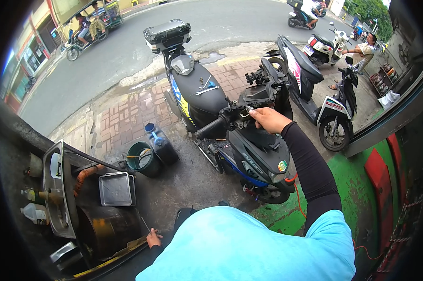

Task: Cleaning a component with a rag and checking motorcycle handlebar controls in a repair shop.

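Observation:
A black and blue scooter (263, 161) stands in front of me, its handlebar (216, 126) stripped of covers. My right hand (270, 120) reaches to the middle of the bar, fingers pinched at a small shiny metal part (245, 112). Whether that part is loose or fixed cannot be made out. Low on the left, my left hand (153, 238) is closed round a thin, rod-like tool (145, 224) that points up and away. On the scooter's black seat (197, 82) lie a combination wrench (206, 90), a bent hex key (205, 81) and small dark bits.
A dark bucket (143, 161) and a blue jug (162, 145) stand left of the scooter. Nearer are a metal tray (116, 189) and a rusty drum (110, 229). Parked scooters (335, 112) and a seated person (363, 49) are at right. An orange hose (298, 199) crosses the green floor.

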`<action>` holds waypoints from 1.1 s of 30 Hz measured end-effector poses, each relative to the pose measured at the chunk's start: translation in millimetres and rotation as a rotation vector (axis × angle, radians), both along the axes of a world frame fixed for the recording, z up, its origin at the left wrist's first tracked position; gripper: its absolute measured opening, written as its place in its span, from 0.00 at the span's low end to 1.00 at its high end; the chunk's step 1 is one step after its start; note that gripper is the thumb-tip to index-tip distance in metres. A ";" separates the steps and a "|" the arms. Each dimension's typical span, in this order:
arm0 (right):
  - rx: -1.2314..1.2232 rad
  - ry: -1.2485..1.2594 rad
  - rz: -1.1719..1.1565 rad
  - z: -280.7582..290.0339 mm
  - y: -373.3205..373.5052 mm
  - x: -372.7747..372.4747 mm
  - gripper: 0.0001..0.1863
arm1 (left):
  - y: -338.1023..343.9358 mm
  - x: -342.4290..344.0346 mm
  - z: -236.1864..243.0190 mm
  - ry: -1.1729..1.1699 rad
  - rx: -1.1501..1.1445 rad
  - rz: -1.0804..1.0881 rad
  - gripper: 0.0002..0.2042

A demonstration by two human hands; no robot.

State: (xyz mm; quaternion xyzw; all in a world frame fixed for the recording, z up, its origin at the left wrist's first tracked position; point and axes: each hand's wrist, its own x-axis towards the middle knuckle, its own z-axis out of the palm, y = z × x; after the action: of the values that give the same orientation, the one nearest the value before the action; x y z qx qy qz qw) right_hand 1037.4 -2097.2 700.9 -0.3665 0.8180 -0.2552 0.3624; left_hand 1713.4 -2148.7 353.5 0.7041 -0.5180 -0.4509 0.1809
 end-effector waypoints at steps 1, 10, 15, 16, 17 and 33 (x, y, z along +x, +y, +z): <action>0.005 0.004 -0.003 1.2 -0.7 3.0 0.28 | -2.1 0.3 -0.8 0.000 -0.001 -0.016 0.27; 0.033 0.092 -0.136 5.2 -21.9 37.6 0.27 | -63.9 19.3 -27.1 -0.015 0.087 -0.107 0.26; 0.043 0.107 -0.271 -0.6 -37.0 43.1 0.27 | -141.9 36.0 -54.0 0.054 0.107 -0.079 0.26; 0.058 0.116 -0.276 -0.2 -40.3 49.1 0.27 | -156.1 38.9 -56.1 0.054 0.075 -0.100 0.26; 0.073 0.121 -0.284 0.0 -42.7 53.8 0.27 | -173.3 40.2 -53.9 0.051 0.042 -0.125 0.26; 0.108 0.193 -0.495 7.1 -68.2 68.0 0.29 | -279.9 72.3 -75.1 0.022 0.165 -0.120 0.26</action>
State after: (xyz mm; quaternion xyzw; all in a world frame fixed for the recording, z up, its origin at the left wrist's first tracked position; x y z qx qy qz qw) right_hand 1105.3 -2165.3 708.0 -0.1579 0.9261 -0.2558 0.2282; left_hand 1785.8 -2428.6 278.4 0.6792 -0.5185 -0.5097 0.1004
